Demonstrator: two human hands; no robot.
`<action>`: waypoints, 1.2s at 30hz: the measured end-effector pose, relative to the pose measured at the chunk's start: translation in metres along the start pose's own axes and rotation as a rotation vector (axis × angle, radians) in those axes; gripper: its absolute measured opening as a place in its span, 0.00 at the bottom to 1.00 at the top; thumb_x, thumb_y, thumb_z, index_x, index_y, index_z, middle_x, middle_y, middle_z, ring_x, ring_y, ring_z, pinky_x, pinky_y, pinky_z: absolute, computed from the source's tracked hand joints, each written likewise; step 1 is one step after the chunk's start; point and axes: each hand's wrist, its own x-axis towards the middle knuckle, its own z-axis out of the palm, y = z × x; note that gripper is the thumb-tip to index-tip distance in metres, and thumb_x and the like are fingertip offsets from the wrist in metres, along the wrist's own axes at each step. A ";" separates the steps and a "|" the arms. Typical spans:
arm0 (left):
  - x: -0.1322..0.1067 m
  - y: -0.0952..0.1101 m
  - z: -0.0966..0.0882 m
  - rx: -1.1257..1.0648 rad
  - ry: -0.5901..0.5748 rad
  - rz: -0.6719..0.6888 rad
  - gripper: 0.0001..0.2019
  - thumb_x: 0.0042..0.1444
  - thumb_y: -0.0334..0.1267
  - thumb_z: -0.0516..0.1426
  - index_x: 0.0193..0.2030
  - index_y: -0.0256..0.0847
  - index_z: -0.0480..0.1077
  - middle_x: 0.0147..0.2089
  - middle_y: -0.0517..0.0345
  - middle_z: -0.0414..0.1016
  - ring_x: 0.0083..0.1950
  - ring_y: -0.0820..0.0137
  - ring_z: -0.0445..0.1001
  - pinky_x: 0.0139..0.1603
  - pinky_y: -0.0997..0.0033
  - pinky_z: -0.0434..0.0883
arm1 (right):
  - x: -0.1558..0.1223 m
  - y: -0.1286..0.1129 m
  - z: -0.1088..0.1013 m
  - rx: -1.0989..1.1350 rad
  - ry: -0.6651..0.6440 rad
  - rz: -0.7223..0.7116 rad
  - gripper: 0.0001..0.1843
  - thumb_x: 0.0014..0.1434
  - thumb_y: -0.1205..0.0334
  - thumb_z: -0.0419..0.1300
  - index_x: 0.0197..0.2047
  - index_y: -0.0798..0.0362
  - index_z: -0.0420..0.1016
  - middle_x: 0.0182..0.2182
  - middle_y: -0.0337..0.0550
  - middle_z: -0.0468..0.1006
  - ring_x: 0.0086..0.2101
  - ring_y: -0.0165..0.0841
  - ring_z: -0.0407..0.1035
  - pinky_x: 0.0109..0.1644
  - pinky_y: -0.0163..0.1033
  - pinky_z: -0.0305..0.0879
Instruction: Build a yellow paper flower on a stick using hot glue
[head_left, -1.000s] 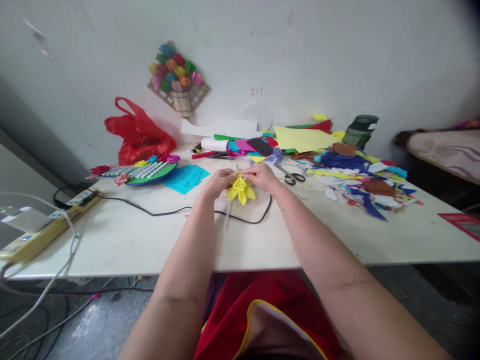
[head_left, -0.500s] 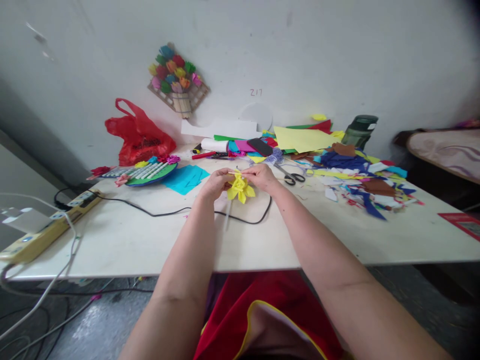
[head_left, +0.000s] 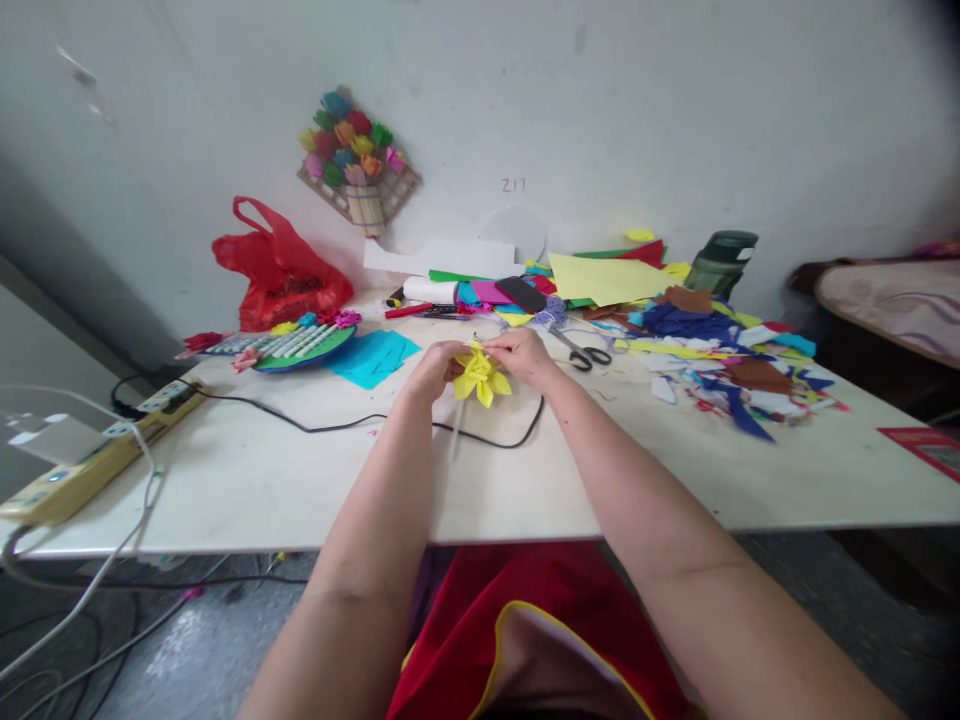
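Between my two hands, above the middle of the table (head_left: 525,500), is a yellow paper flower (head_left: 484,380) with pointed petals spread outward. My left hand (head_left: 437,368) grips it from the left, fingers closed and partly hidden behind the petals. From the right, my right hand (head_left: 521,355) pinches the flower's upper edge between thumb and fingers. Below the flower, a thin pale stick (head_left: 456,430) slants down; whether it joins the flower I cannot tell. A black cord (head_left: 495,442) curves along the tabletop under the flower.
Black-handled scissors (head_left: 585,355) lie right of my hands. Paper scraps (head_left: 750,380) heap farther right, near a green bottle (head_left: 720,265). Blue paper (head_left: 373,358), a decorated round board (head_left: 307,350) and a red plastic bag (head_left: 281,275) are leftward. A yellow power strip (head_left: 105,450) edges the left side.
Both hands stay at the flower with almost no movement. A small pale piece seen at the flower's top between the fingertips no longer shows clearly.
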 end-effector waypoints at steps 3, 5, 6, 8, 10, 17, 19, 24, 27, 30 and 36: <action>0.001 -0.001 -0.001 0.011 0.001 -0.006 0.08 0.39 0.38 0.59 0.26 0.35 0.69 0.23 0.56 0.71 0.22 0.73 0.69 0.26 0.74 0.64 | 0.001 0.001 0.000 -0.021 0.001 -0.021 0.11 0.52 0.66 0.62 0.37 0.47 0.84 0.30 0.41 0.83 0.32 0.34 0.75 0.36 0.36 0.66; 0.002 -0.002 -0.001 0.013 -0.003 -0.005 0.10 0.40 0.40 0.60 0.26 0.35 0.70 0.22 0.57 0.70 0.22 0.74 0.69 0.26 0.75 0.64 | 0.001 0.002 0.001 -0.039 0.001 -0.031 0.11 0.52 0.65 0.62 0.37 0.47 0.84 0.30 0.41 0.83 0.32 0.34 0.74 0.36 0.36 0.65; 0.003 -0.003 -0.002 0.017 -0.003 0.002 0.10 0.41 0.41 0.61 0.26 0.35 0.70 0.21 0.58 0.69 0.22 0.74 0.68 0.26 0.75 0.64 | 0.002 0.003 0.001 -0.050 0.002 -0.038 0.10 0.52 0.65 0.62 0.37 0.47 0.84 0.31 0.41 0.83 0.32 0.34 0.74 0.35 0.36 0.64; 0.003 -0.004 -0.002 0.035 -0.009 0.021 0.12 0.43 0.44 0.62 0.26 0.35 0.69 0.21 0.58 0.68 0.22 0.75 0.67 0.26 0.76 0.63 | 0.002 0.004 0.002 -0.065 0.005 -0.064 0.10 0.52 0.65 0.63 0.37 0.47 0.84 0.31 0.41 0.83 0.32 0.34 0.73 0.35 0.36 0.63; 0.004 -0.005 -0.003 0.052 -0.022 0.040 0.14 0.45 0.46 0.62 0.26 0.35 0.69 0.22 0.58 0.69 0.23 0.75 0.68 0.26 0.76 0.63 | 0.002 0.005 0.002 -0.064 0.010 -0.090 0.10 0.53 0.64 0.62 0.37 0.47 0.84 0.31 0.41 0.82 0.32 0.33 0.73 0.35 0.36 0.63; 0.000 -0.002 -0.002 0.086 -0.016 0.056 0.16 0.45 0.47 0.65 0.27 0.34 0.71 0.25 0.56 0.72 0.25 0.75 0.70 0.27 0.75 0.65 | -0.002 0.002 0.001 -0.099 0.036 -0.119 0.10 0.53 0.65 0.61 0.35 0.46 0.84 0.31 0.40 0.82 0.32 0.33 0.72 0.35 0.35 0.62; 0.000 -0.002 -0.002 0.090 -0.015 0.061 0.16 0.44 0.47 0.65 0.27 0.35 0.71 0.25 0.56 0.73 0.25 0.74 0.71 0.28 0.75 0.66 | -0.001 0.002 0.001 -0.094 0.025 -0.117 0.10 0.53 0.65 0.61 0.35 0.46 0.84 0.31 0.40 0.81 0.32 0.33 0.72 0.35 0.36 0.62; -0.001 -0.002 -0.003 0.133 -0.020 0.070 0.16 0.42 0.48 0.65 0.26 0.35 0.71 0.26 0.56 0.73 0.27 0.73 0.72 0.31 0.73 0.67 | 0.000 0.007 0.002 -0.012 -0.012 -0.072 0.09 0.52 0.65 0.62 0.34 0.47 0.84 0.30 0.41 0.81 0.33 0.33 0.72 0.37 0.37 0.64; -0.002 0.000 -0.003 0.178 -0.039 0.093 0.17 0.40 0.49 0.66 0.25 0.36 0.71 0.25 0.56 0.74 0.29 0.71 0.73 0.34 0.71 0.69 | 0.001 0.011 0.003 0.051 -0.034 -0.056 0.09 0.52 0.66 0.62 0.34 0.47 0.84 0.30 0.40 0.80 0.32 0.32 0.71 0.36 0.36 0.64; -0.003 0.001 -0.004 0.221 -0.064 0.118 0.19 0.37 0.51 0.66 0.26 0.36 0.72 0.26 0.55 0.75 0.32 0.69 0.74 0.36 0.69 0.70 | 0.001 0.014 0.002 0.124 -0.051 -0.083 0.10 0.51 0.68 0.62 0.33 0.47 0.84 0.29 0.40 0.80 0.31 0.31 0.71 0.35 0.36 0.65; -0.002 0.001 -0.002 0.245 -0.068 0.157 0.19 0.37 0.51 0.67 0.26 0.36 0.72 0.26 0.57 0.75 0.32 0.69 0.74 0.39 0.67 0.71 | -0.001 0.015 -0.002 0.241 -0.113 -0.059 0.10 0.51 0.67 0.62 0.35 0.49 0.84 0.32 0.43 0.83 0.34 0.33 0.74 0.39 0.37 0.69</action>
